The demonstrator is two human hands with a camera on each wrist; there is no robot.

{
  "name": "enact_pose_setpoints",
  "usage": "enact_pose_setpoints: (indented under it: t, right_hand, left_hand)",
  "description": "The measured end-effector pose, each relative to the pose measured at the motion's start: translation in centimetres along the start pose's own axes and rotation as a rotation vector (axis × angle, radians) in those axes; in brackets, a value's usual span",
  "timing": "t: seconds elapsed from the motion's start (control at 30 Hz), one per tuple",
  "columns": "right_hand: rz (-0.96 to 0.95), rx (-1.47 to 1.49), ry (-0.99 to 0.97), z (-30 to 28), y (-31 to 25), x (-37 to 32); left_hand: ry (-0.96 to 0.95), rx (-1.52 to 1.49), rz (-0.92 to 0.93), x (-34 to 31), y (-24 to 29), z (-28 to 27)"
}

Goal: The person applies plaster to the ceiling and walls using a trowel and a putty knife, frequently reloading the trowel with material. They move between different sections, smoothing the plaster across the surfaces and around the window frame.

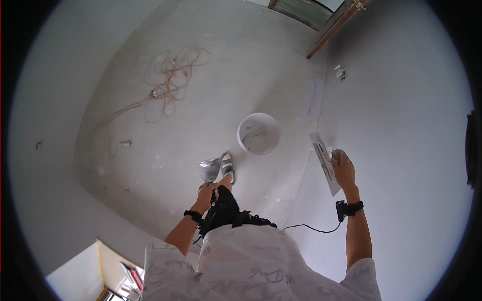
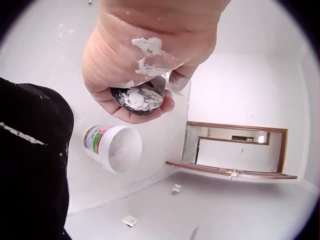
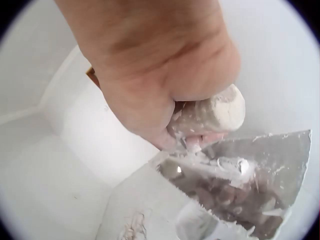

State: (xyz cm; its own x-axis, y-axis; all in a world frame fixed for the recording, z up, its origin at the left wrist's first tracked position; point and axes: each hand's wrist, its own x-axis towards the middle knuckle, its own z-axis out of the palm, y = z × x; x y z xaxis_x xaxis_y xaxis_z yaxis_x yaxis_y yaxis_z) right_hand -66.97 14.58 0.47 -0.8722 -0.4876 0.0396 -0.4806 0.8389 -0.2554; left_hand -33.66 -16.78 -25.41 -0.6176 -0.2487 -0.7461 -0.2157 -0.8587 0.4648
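Observation:
In the head view my right hand (image 1: 344, 170) grips a long, flat plastering trowel (image 1: 321, 158) beside the wall at the right. Its whitish handle (image 3: 207, 112) is wrapped by the fingers in the right wrist view, and wet white plaster clings to the metal blade (image 3: 285, 155). My left hand (image 1: 205, 196) is low by the dark shorts and holds a putty knife by its dark, plaster-smeared handle (image 2: 137, 100). The knife's wide silver blade (image 1: 209, 169) points forward over the floor, near a sandalled foot. White smears mark the left wrist.
A white bucket (image 1: 258, 134) stands on the floor ahead, with some grey-white residue inside. Tangled cable (image 1: 170, 83) lies farther off to the left. An uncovered wall socket (image 1: 340, 72) is in the right wall (image 1: 401, 150), near an open door (image 1: 334, 30).

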Motion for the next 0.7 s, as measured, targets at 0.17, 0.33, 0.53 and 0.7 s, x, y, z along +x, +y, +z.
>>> enact_pose_setpoints:
  t: [0.17,0.33,0.53,0.7]
  right_hand:
    - [-0.416,-0.373,-0.482,9.5,1.5,8.8]
    - [0.229,-0.184,-1.130,19.9,-4.1,8.7]
    - [-0.885,-0.612,-1.158,46.0,12.6,15.4]
    - [-0.819,-0.133,-1.366,59.5,5.3,9.6]
  left_hand:
    - [0.016,0.095,-0.041,-0.7,-5.0,2.6]
    - [0.152,0.177,-0.140,-7.7,-12.9,1.8]
    - [0.437,-0.024,-0.124,-5.8,-10.8,9.0]
    - [0.553,-0.160,0.042,-4.7,-11.0,5.1]
